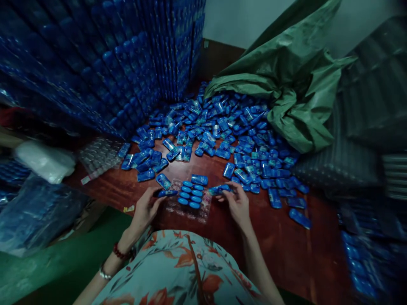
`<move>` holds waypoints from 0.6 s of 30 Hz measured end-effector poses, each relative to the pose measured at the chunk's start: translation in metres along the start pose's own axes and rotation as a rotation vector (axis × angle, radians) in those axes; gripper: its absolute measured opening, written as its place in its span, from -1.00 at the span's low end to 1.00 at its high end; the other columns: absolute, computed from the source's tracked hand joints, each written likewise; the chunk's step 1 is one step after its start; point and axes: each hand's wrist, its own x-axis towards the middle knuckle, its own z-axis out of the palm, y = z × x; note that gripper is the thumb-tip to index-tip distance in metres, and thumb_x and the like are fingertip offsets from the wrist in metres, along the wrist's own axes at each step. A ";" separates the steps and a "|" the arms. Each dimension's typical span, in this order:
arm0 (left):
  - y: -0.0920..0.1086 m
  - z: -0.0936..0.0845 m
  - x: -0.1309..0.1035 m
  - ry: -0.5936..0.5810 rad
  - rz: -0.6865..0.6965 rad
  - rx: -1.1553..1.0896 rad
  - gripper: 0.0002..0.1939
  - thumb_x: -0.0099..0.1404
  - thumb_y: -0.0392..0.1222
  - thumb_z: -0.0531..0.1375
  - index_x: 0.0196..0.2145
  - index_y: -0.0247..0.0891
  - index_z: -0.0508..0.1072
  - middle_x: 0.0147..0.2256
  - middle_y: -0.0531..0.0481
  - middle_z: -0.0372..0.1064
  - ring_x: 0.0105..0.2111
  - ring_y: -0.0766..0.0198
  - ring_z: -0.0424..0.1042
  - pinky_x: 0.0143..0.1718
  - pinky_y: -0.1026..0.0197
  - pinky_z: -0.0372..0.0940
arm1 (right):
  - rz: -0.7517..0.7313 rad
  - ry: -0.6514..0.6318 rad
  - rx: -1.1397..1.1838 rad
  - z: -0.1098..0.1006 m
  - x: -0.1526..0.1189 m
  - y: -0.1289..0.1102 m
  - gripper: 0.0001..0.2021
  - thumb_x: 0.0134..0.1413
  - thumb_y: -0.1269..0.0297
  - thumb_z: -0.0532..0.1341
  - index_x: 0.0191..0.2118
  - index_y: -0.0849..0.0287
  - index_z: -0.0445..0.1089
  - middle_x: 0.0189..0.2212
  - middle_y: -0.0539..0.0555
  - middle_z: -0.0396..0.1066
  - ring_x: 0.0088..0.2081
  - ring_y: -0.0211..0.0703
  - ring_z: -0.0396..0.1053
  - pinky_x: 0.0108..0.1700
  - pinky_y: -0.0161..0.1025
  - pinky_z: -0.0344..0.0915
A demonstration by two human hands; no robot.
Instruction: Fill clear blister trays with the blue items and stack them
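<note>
"Head view: what's gripped?"
"Left hand pinches a blue pack beside the clear tray, left; right hand, a second pack, right."
"Hidden?"
"Green sheeting covers part of the pile beyond the tray."

Clear tray flat; blue packs on it, two columns.
</note>
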 end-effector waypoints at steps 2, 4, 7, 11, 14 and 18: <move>-0.001 0.006 0.003 0.050 -0.002 0.009 -0.78 0.28 -0.13 0.12 -0.14 -0.25 0.35 -0.24 -0.05 0.41 -0.25 0.23 0.43 -0.17 0.18 0.36 | 0.022 0.053 0.067 0.010 -0.020 0.006 -0.71 0.05 0.10 0.18 -0.14 0.12 0.25 -0.41 0.01 0.44 -0.50 -0.20 0.44 -0.36 -0.20 0.43; -0.003 0.007 0.007 0.073 0.012 0.007 -0.79 0.28 -0.15 0.12 -0.13 -0.24 0.35 -0.20 -0.06 0.41 -0.20 0.22 0.42 -0.12 0.16 0.34 | 0.019 0.128 0.082 0.019 -0.036 0.012 -0.72 0.05 0.12 0.18 -0.14 0.12 0.26 -0.36 0.03 0.44 -0.45 -0.20 0.46 -0.31 -0.18 0.45; -0.004 0.002 0.005 0.040 0.024 -0.013 -0.81 0.29 -0.18 0.11 -0.14 -0.24 0.36 -0.21 -0.05 0.40 -0.18 0.22 0.41 -0.11 0.17 0.33 | 0.000 0.203 0.005 0.022 -0.055 0.021 -0.73 0.04 0.15 0.21 -0.15 0.15 0.31 -0.31 0.07 0.45 -0.35 -0.18 0.47 -0.26 -0.19 0.45; 0.001 -0.002 -0.011 -0.092 0.020 -0.040 -0.85 0.31 -0.19 0.09 -0.19 -0.24 0.38 -0.28 -0.03 0.40 -0.26 0.25 0.42 -0.20 0.22 0.34 | -0.052 0.149 -0.165 0.019 -0.078 0.025 -0.77 0.06 0.20 0.21 -0.15 0.14 0.37 -0.30 0.07 0.45 -0.36 -0.20 0.43 -0.29 -0.23 0.43; 0.005 0.001 -0.022 -0.147 0.040 -0.052 -0.85 0.32 -0.20 0.08 -0.17 -0.24 0.37 -0.25 -0.06 0.40 -0.23 0.24 0.41 -0.17 0.20 0.34 | -0.156 0.075 -0.249 0.022 -0.089 0.019 -0.83 0.10 0.27 0.19 -0.17 0.10 0.38 -0.30 0.06 0.44 -0.30 -0.19 0.43 -0.25 -0.23 0.42; 0.008 0.006 -0.028 -0.202 0.145 -0.045 -0.78 0.35 -0.27 0.03 -0.07 -0.23 0.34 -0.20 -0.11 0.39 -0.18 0.24 0.39 -0.14 0.19 0.34 | -0.388 -0.025 -0.338 0.031 -0.089 0.015 -0.80 0.14 0.40 0.13 -0.12 0.08 0.37 -0.26 0.08 0.42 -0.19 -0.17 0.41 -0.13 -0.20 0.40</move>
